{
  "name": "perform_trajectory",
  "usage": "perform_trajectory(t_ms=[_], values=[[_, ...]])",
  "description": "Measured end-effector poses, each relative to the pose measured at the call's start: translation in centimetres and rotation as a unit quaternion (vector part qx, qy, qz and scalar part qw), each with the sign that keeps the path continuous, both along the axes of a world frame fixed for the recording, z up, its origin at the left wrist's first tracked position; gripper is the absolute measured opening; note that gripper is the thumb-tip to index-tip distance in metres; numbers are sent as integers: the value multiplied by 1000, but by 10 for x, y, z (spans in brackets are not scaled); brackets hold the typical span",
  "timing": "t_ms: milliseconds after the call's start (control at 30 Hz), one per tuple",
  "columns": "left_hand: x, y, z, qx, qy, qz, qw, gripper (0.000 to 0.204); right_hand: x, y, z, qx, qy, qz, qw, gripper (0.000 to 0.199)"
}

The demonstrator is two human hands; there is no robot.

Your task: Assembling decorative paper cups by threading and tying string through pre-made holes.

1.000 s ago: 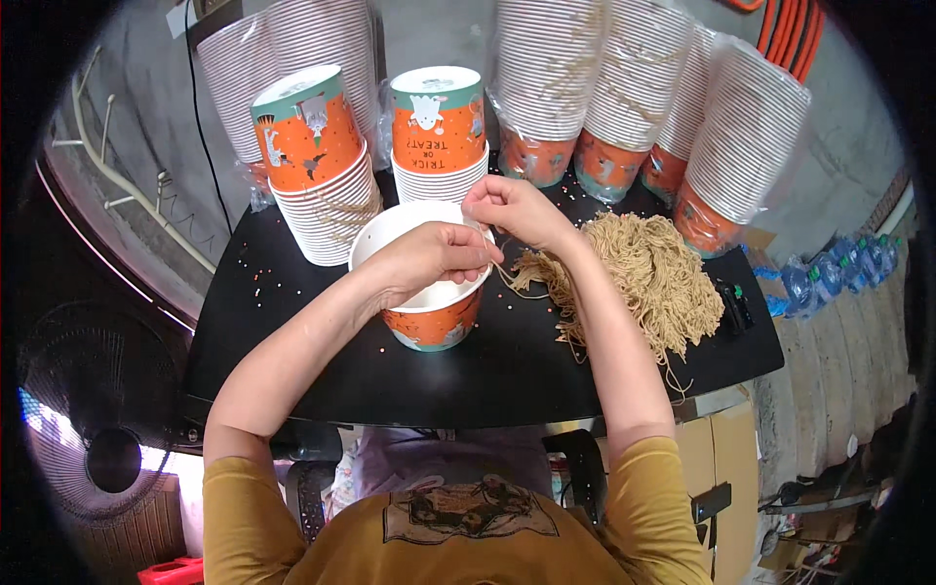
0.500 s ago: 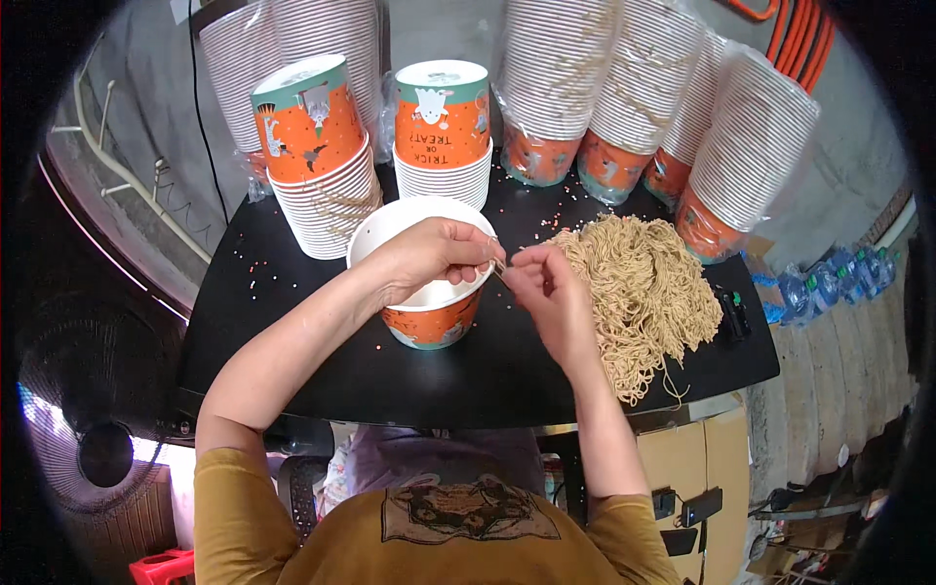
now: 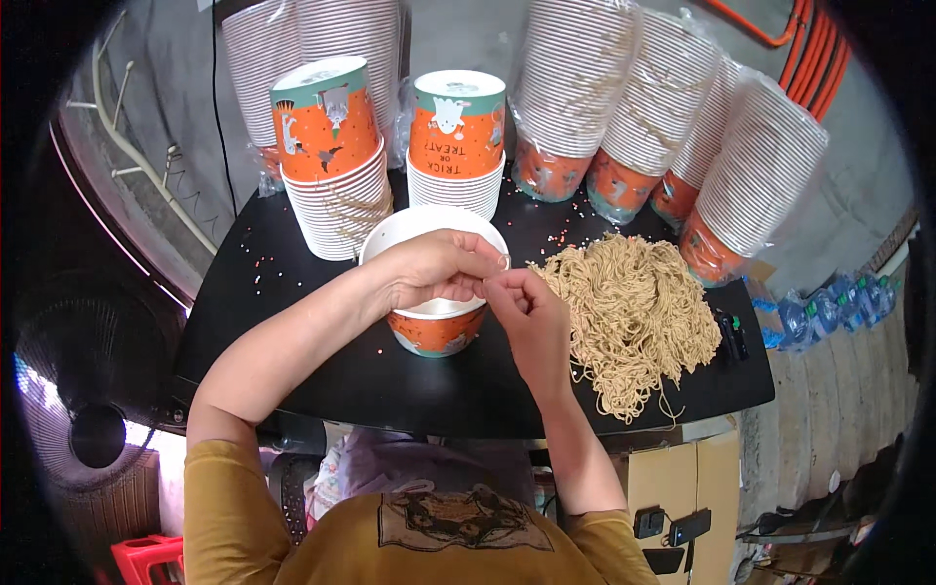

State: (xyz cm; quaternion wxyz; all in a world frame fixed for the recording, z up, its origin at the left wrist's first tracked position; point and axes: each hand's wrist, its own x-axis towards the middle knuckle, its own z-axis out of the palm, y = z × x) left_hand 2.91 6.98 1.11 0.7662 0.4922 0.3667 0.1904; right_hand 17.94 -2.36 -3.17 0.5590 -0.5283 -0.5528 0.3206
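The left hand lay curled over the rim of the orange paper cup at the middle of the black table, its fingers pinched toward the right hand, which met it just beside the cup with fingertips closed narrow; whether they gripped a strand could not be told. Right of the hands spread the noodle heap. Behind stood two short cup stacks, and wrapped cup stacks leaned along the table's far edge.

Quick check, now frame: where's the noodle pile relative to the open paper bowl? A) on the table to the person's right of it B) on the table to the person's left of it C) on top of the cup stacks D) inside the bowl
A: the noodle pile lies loose on the black table, to the person's right of the open paper bowl, behind the right hand.
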Motion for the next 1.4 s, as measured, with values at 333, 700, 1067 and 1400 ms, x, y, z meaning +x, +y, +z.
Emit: perform_trajectory(t_ms=[333,700,1067,1400], values=[[-5,7,-4,-36,8,-6,999,14,6,1,-5,136,-164,3,977,10],[-2,0,-7,29,-32,-6,999,14,34,16,0,193,-190,-29,962,21],[-3,-11,-6,237,64,-8,969,15,28,25,5,95,-240,13,966,15],[-8,-11,-5,358,113,-15,927,15,24,33,-6,81,-162,6,983,7]])
